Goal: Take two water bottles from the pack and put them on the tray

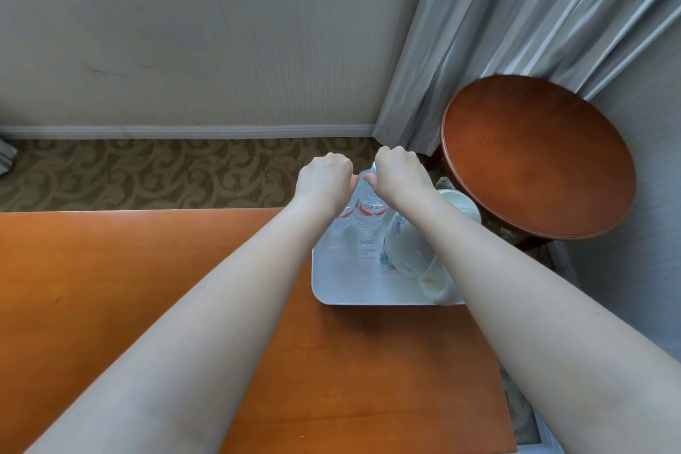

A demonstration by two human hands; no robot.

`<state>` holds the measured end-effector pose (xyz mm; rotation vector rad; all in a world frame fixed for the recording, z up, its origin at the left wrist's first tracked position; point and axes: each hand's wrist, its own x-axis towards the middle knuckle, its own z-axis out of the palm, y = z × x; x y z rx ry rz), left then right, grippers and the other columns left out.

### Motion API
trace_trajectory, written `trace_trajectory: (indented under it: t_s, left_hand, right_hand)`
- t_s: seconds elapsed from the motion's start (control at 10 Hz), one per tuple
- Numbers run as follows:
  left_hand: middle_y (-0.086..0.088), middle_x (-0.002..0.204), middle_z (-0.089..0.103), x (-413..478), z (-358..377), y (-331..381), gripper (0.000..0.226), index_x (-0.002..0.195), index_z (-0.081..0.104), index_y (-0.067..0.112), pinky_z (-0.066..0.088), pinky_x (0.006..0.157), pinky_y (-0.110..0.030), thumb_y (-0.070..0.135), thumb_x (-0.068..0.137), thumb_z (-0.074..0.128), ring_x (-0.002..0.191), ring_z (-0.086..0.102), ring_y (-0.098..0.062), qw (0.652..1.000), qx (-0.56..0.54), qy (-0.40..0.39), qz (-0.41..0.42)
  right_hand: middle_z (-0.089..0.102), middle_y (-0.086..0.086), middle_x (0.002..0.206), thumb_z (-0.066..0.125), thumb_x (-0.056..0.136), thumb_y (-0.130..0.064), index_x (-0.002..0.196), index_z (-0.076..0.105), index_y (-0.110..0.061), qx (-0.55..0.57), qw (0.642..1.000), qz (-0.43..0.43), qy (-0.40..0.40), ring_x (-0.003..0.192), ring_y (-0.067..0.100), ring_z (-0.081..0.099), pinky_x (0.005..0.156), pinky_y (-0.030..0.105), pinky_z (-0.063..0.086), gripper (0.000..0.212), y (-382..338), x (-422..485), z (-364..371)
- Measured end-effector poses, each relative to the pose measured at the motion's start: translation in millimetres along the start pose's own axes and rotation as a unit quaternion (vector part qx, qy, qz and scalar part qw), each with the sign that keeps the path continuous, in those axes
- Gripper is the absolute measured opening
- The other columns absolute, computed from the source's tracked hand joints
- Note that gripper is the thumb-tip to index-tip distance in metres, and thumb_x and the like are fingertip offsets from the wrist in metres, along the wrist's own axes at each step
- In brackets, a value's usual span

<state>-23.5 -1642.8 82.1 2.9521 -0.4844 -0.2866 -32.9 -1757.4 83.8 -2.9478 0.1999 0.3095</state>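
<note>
Two clear water bottles with red-and-white labels stand upright side by side at the far end of a white tray (342, 291). My left hand (324, 181) is closed over the top of the left bottle (341, 223). My right hand (400, 173) is closed over the top of the right bottle (368, 210). Both caps are hidden under my hands. No pack of bottles is in view.
The tray lies at the far right of an orange wooden desk (147, 287) and also holds a white electric kettle (409, 247). A round wooden side table (538, 158) stands to the right by grey curtains (497, 22). Patterned carpet (147, 173) runs beyond the desk.
</note>
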Motion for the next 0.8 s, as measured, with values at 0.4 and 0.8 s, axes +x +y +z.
trace_trajectory:
  t_s: [0.4, 0.8]
  left_hand:
    - [-0.015, 0.104, 0.064, -3, -2, -3, 0.035, 0.108, 0.058, 0.0, 0.038, 0.065, -0.031, 0.032, 0.098, 0.045, 0.085, 0.057, -0.028, 1.0, -0.002, 0.004, -0.009]
    - [-0.012, 0.124, 0.056, 2, -22, -15, 0.067, 0.13, 0.043, 0.004, 0.05, 0.077, -0.037, 0.058, 0.091, 0.04, 0.106, 0.057, -0.029, 0.987, -0.089, -0.116, -0.063]
  right_hand:
    - [0.063, 0.02, 0.111, 0.055, 0.093, -0.027, 0.112, 0.052, 0.001, 0.003, 1.0, 0.006, 0.019, 0.104, 0.037, 0.058, 0.071, 0.037, 0.044, 0.034, -2, -5, 5]
    - [0.047, 0.016, 0.139, 0.047, 0.093, -0.043, 0.143, 0.026, -0.012, 0.152, 0.982, 0.064, -0.095, 0.12, 0.034, 0.05, 0.096, 0.042, 0.046, 0.063, 21, -23, -32]
